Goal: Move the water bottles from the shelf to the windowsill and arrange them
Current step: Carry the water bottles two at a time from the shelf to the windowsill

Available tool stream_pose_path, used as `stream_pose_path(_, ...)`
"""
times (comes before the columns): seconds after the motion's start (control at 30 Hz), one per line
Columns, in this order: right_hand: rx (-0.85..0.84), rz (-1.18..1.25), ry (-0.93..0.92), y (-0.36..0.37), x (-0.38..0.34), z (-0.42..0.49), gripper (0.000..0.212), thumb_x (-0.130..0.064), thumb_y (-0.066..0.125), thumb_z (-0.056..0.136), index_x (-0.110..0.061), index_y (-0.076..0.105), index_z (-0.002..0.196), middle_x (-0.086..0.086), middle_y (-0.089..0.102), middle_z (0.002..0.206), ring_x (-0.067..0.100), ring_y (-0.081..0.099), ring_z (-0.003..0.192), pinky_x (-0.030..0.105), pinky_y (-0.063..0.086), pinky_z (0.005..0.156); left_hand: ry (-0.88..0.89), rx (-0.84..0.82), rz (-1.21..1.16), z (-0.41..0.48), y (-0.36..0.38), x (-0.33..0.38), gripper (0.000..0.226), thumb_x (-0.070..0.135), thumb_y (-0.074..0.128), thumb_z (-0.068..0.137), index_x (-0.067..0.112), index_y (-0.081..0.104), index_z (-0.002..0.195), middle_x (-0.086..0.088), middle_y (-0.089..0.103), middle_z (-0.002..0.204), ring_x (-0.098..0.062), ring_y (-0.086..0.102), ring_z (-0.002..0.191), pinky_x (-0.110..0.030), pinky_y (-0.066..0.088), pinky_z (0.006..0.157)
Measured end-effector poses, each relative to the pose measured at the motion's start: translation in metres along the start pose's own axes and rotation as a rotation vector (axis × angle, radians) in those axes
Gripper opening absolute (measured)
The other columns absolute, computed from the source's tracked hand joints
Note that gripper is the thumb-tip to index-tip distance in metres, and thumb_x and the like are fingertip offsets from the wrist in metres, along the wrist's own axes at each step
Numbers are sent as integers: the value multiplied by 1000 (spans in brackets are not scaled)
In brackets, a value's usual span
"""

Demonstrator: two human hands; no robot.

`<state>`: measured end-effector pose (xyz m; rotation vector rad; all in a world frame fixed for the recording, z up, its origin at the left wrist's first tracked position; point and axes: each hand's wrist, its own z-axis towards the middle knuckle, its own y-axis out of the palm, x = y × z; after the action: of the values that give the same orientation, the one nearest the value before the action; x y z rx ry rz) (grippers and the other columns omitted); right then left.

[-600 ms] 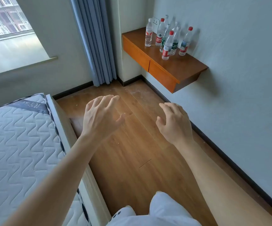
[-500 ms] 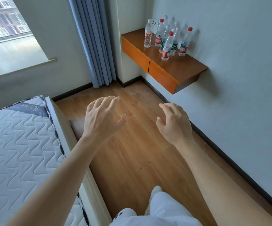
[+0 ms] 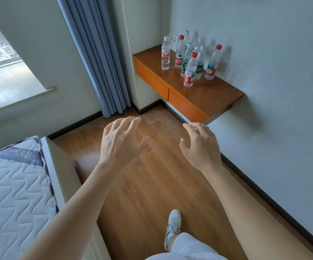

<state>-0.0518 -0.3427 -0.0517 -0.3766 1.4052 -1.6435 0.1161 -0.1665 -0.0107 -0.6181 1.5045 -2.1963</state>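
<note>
The left grip (image 3: 122, 145) is hovering loosely spread and the right grip (image 3: 200, 147) is hanging slightly curled, both holding nothing (palms down) over the floor (image 3: 152, 194). Ahead, the water bottles (image 3: 190, 72) are standing clustered on the wooden shelf (image 3: 208, 94), well apart from the windowsill (image 3: 9, 85) beyond the curtain (image 3: 99, 62).

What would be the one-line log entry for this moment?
stage: before first pick | left hand: open, holds nothing | right hand: open, holds nothing | water bottles: upright on shelf | windowsill: no bottle seen
</note>
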Motion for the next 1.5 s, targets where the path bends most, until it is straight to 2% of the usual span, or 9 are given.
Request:
stream_pose_path(0.3, -19, 30, -7, 18, 61, 130, 50, -41, 53, 91, -16, 62, 132, 7, 64, 133, 26, 56, 126, 43, 51, 99, -36, 16, -4, 134, 42, 23, 58, 54, 55, 87, 23, 50, 136, 3, 57, 135, -20, 50, 127, -45, 39, 106)
stream_pose_path(0.47, -31, 40, 12, 30, 92, 174, 49, -43, 57, 90, -17, 62, 132, 6, 64, 134, 26, 58, 125, 45, 50, 99, -32, -8, -14, 187, 66, 33, 57, 53, 57, 87, 22, 51, 135, 3, 57, 135, -21, 50, 126, -45, 40, 105)
stream_pose_path(0.63, -40, 35, 50, 40, 119, 215, 52, -46, 53, 90, -18, 62, 133, 6, 64, 134, 27, 57, 126, 46, 49, 101, -20, -18, -31, 236, 89, 39, 56, 52, 58, 87, 22, 52, 134, 2, 59, 133, -22, 51, 125, -45, 41, 104)
stream_pose_path(0.77, -33, 10, 70, 51, 139, 249, 49, -44, 59, 91, -18, 61, 133, 5, 63, 134, 26, 57, 126, 45, 49, 101, -3, -34, -39, 279, 113, 42, 55, 53, 55, 88, 23, 52, 134, 3, 59, 134, -21, 51, 126, -45, 40, 105)
stream_pose_path(1.03, -25, -59, 174, 84, 175, 347, 52, -46, 63, 90, -20, 60, 135, 5, 63, 136, 26, 57, 127, 46, 51, 101, 57, -74, -91, 398, 168, 29, 53, 57, 50, 90, 27, 50, 135, 4, 58, 135, -21, 49, 127, -47, 40, 107)
stream_pose_path(1.27, -27, -121, 269, 114, 208, 443, 54, -45, 68, 86, -19, 60, 133, 5, 64, 133, 26, 59, 126, 45, 52, 101, 86, -161, -128, 515, 221, 10, 56, 58, 51, 89, 29, 48, 138, 5, 56, 139, -20, 49, 130, -46, 41, 105)
stream_pose_path(1.5, -67, -99, 364, 146, 229, 475, 60, -48, 72, 82, -20, 60, 133, 4, 66, 131, 25, 62, 121, 42, 54, 95, 142, -311, -213, 586, 275, 8, 57, 59, 49, 90, 34, 41, 140, 9, 49, 145, -17, 43, 136, -43, 40, 108)
